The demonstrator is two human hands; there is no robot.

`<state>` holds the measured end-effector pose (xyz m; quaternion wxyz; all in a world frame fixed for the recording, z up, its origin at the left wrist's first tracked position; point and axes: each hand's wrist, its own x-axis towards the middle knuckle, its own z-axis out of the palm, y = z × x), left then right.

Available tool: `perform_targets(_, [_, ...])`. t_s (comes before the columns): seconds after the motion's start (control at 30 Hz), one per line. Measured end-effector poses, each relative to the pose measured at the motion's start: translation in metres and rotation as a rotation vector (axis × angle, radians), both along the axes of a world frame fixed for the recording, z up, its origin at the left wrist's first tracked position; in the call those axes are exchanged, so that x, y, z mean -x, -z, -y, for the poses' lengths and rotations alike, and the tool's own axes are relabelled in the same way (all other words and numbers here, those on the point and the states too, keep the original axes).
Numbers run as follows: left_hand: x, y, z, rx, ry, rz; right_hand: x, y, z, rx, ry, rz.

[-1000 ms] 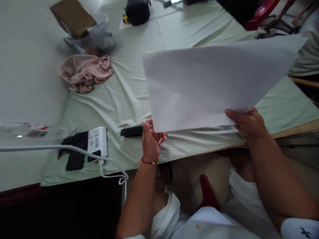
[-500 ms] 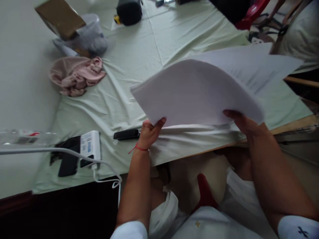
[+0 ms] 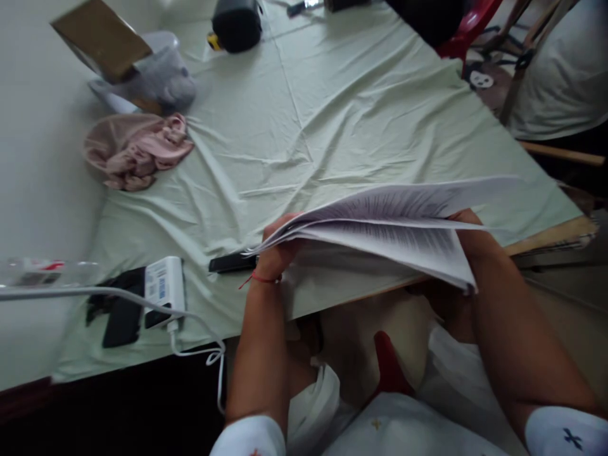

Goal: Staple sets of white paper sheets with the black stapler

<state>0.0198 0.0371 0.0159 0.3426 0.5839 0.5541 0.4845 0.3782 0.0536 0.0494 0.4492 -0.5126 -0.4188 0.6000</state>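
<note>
A sheaf of printed papers [image 3: 380,234] is held up over the table's near edge, its sheets bowed and fanned apart toward the right. My left hand [image 3: 279,247], with a red string at the wrist, grips the sheaf at its left end. My right hand [image 3: 468,223] is at the right side, partly covered by sheets; its fingers appear closed on the paper, though their tips are hidden. Just left of my left hand, a slim black oblong object [image 3: 232,262] lies on the cloth.
A pale green cloth covers the table [image 3: 361,126]. At left lie a white power bank [image 3: 164,285] with a cable, a black phone [image 3: 123,320] and a clear bottle [image 3: 47,272]. Behind are a pink cloth [image 3: 142,152], a plastic tub [image 3: 166,76] and a black case [image 3: 236,24]. Someone sits at right.
The sheaf has come down and toward me, turning from a broad blank face to edge-on with printed pages spread. Loose sheets at right have joined it. My left hand has turned over.
</note>
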Motion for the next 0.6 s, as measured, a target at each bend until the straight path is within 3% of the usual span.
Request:
perform_targets(0.07, [-0.003,0.002,0.001,0.005,0.038,-0.051,0.0,-0.001,-0.001,-0.086,0.014,0.089])
perform_targets(0.17, [-0.009,0.004,0.003,-0.076,-0.081,-0.036,-0.006,0.006,-0.001,-0.169,0.095,0.209])
perform_targets(0.23, [-0.013,0.004,0.005,-0.084,-0.139,0.036,-0.01,0.014,-0.001,-0.122,0.085,0.18])
perform_targets(0.33, [-0.016,0.002,0.008,-0.028,-0.126,0.161,-0.013,0.021,-0.003,-0.044,0.039,0.045])
perform_targets(0.47, [-0.021,-0.004,0.011,0.025,-0.146,0.329,-0.012,0.022,-0.006,0.046,0.051,-0.006])
perform_targets(0.6, [-0.027,-0.01,0.014,0.073,-0.175,0.461,-0.009,0.024,-0.005,0.077,-0.023,-0.039])
